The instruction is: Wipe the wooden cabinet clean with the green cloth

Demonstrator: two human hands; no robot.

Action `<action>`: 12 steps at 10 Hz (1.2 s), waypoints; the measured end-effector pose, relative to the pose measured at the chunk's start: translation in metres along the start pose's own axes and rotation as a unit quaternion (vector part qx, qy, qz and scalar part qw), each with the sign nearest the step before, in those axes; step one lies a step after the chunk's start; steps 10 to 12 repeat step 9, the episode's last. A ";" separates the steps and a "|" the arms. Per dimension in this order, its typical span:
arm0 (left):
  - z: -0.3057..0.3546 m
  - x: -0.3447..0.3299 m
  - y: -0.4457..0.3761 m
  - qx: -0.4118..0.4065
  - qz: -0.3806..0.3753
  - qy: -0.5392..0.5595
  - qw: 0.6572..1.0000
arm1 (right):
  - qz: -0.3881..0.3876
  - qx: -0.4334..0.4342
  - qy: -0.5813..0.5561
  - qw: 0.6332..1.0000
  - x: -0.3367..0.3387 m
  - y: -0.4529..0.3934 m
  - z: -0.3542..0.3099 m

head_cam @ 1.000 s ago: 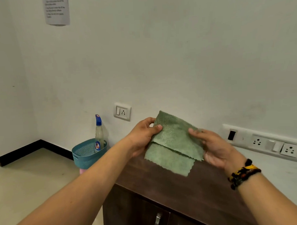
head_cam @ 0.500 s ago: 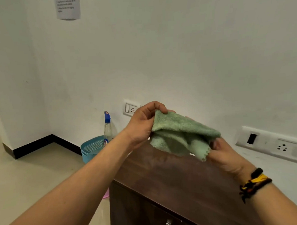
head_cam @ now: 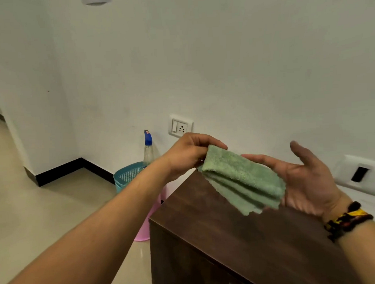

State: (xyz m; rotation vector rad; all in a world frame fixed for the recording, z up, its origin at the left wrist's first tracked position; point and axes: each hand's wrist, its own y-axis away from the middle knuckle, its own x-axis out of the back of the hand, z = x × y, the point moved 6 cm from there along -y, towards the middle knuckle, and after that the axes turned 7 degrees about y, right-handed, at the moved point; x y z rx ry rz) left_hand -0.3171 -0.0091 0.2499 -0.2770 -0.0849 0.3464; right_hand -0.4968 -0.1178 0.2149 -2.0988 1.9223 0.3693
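The green cloth point(head_cam: 242, 180) is folded into a thick strip and held in the air above the dark wooden cabinet point(head_cam: 229, 232). My left hand point(head_cam: 189, 154) pinches the cloth's upper left end between thumb and fingers. My right hand point(head_cam: 308, 179) lies palm up with the fingers spread, and the cloth's right end rests across its palm and fingers. A beaded wristband sits on my right wrist. The cloth does not touch the cabinet top.
Left of the cabinet, a blue-capped spray bottle point(head_cam: 148, 150) stands in a teal basket point(head_cam: 128, 176) on a pink bin point(head_cam: 151, 220). A wall socket point(head_cam: 180, 127) is behind my left hand, a socket strip point(head_cam: 360, 174) at the right. Beige floor spreads to the left.
The cloth went from a flat sheet to a bunched bundle and is now a folded strip. My right hand has opened flat under it. The view has shifted toward the right.
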 end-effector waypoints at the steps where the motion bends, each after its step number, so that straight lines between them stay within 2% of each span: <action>1: -0.015 0.012 -0.008 0.043 0.007 0.054 0.998 | 0.110 -0.011 0.297 0.948 0.012 -0.026 0.001; 2: -0.032 0.024 -0.009 0.086 -0.015 0.124 0.988 | 0.184 0.016 0.414 0.891 0.022 -0.050 -0.003; 3: -0.053 0.038 -0.003 0.085 -0.035 -0.001 0.996 | 0.216 0.028 0.428 0.877 0.029 -0.066 0.002; 4: -0.080 0.080 -0.001 0.106 0.023 -0.012 0.994 | 0.239 0.023 0.472 0.848 0.037 -0.088 0.014; 5: -0.101 0.150 -0.002 0.151 0.129 -0.023 0.980 | 0.302 0.011 0.420 0.856 0.050 -0.102 0.022; 6: -0.119 0.224 -0.007 0.185 0.253 -0.153 0.937 | 0.320 0.005 0.411 0.853 0.060 -0.105 0.032; 7: -0.131 0.272 -0.023 0.170 0.329 -0.350 0.860 | 0.282 -0.039 0.441 0.851 0.068 -0.108 0.053; 8: -0.165 0.279 -0.040 0.164 0.283 -0.489 0.809 | 0.257 -0.071 0.462 0.846 0.070 -0.107 0.069; 9: -0.227 0.261 -0.058 0.233 0.148 -0.543 0.793 | 0.272 -0.079 0.504 0.816 0.082 -0.108 0.076; 12: -0.227 0.261 -0.058 0.233 0.148 -0.543 0.793 | 0.272 -0.079 0.504 0.816 0.082 -0.108 0.076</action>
